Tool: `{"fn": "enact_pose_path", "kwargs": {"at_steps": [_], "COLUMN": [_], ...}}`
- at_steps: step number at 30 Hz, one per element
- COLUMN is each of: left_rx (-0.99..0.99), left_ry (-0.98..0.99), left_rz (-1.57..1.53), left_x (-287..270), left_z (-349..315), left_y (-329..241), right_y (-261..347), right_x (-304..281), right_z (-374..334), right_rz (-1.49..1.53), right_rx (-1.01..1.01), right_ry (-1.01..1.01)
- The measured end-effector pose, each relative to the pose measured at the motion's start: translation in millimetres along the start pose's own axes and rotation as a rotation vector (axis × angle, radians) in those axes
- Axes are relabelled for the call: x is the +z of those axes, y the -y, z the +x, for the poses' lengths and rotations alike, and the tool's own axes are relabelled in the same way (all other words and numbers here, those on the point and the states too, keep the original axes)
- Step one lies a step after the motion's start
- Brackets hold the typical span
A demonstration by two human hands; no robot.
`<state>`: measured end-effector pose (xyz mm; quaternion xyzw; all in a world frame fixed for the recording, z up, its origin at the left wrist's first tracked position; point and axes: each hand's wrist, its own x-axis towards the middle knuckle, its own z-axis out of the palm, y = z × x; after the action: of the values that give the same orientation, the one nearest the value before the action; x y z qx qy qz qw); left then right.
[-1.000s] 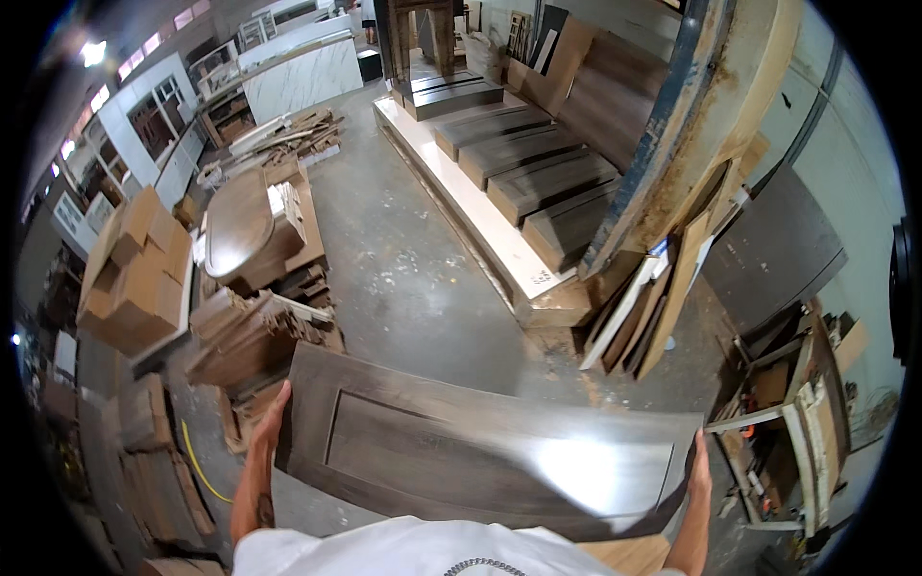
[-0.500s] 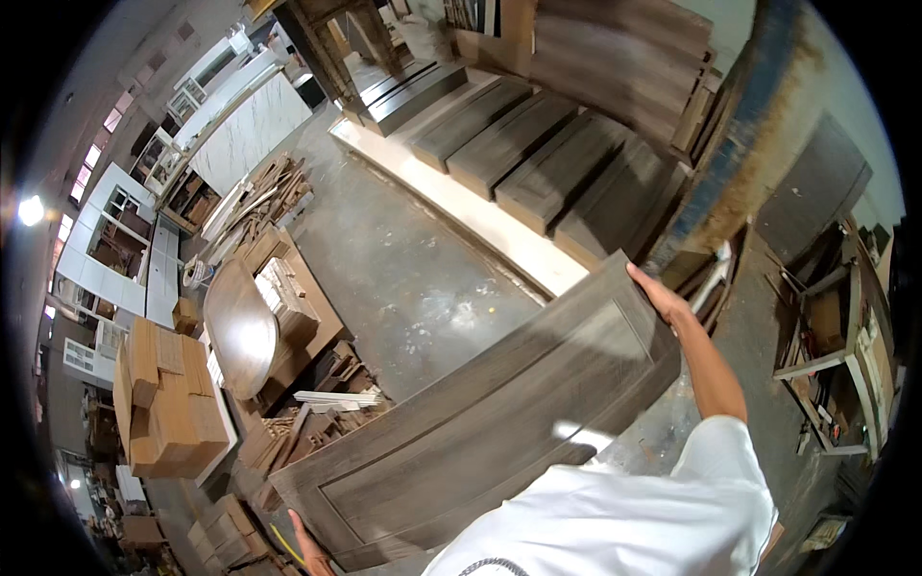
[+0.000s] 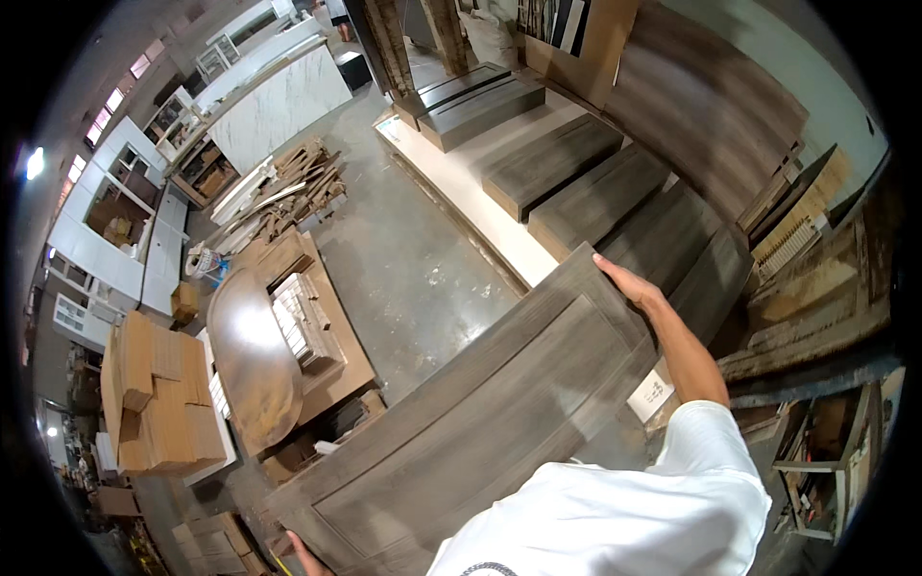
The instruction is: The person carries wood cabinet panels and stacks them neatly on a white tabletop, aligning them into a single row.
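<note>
A long grey-brown cabinet door (image 3: 480, 413) with a recessed middle panel slants across in front of my body. My right hand (image 3: 629, 280) is closed over its far right end. At the lower left, my left hand (image 3: 305, 555) grips the other end; most of its fingers are hidden behind the edge. Just beyond my right hand, several stacks of matching doors (image 3: 554, 165) lie side by side on a low, pale-topped platform (image 3: 444, 184).
To the left lie a rounded wooden tabletop (image 3: 254, 355), stacked cardboard-brown boxes (image 3: 163, 398) and a scrap wood pile (image 3: 298, 187). Large wood panels (image 3: 706, 91) lean on the back wall. Grey concrete floor (image 3: 413, 250) runs beside the platform. A wooden rack (image 3: 826, 470) stands at right.
The view has shifted, and the door stacks now show more fully beside my right arm. A post at the upper right has left that spot. Both hands still hold the door.
</note>
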<state>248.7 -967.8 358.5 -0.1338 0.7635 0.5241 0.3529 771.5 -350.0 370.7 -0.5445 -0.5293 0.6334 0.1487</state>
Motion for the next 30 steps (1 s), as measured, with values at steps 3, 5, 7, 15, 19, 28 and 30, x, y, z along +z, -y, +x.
{"fn": "enact_pose_path", "kwargs": {"at_steps": [3,5,7,15,19,28,30], "left_rx": [-0.007,0.009,0.010,0.013,0.072,0.061,-0.005], "left_ry": [0.018,0.035,0.070,0.098,-0.046,0.149,0.187], "left_rz": [0.027,0.040,0.041,0.076,0.205,0.098,0.016], "left_x": [38,72,95,284,322,476,513], "left_z": [49,85,114,242,304,451,481], "left_y": [-69,-117,-164,-322,-364,-487,-509], "right_y": [31,46,63,182,252,385,404], "right_x": [6,7,8,-7,-12,-28,-17], "right_z": [65,106,146,330,444,670,731], "right_rz": [0.032,0.059,0.083,-0.012,0.118,-0.121,-0.087], "right_rx": [0.022,0.041,0.034,0.020,0.204,0.169,0.198], "right_ry": [-0.001,-0.008,-0.023,-0.289,-0.131,-0.124,-0.098]}}
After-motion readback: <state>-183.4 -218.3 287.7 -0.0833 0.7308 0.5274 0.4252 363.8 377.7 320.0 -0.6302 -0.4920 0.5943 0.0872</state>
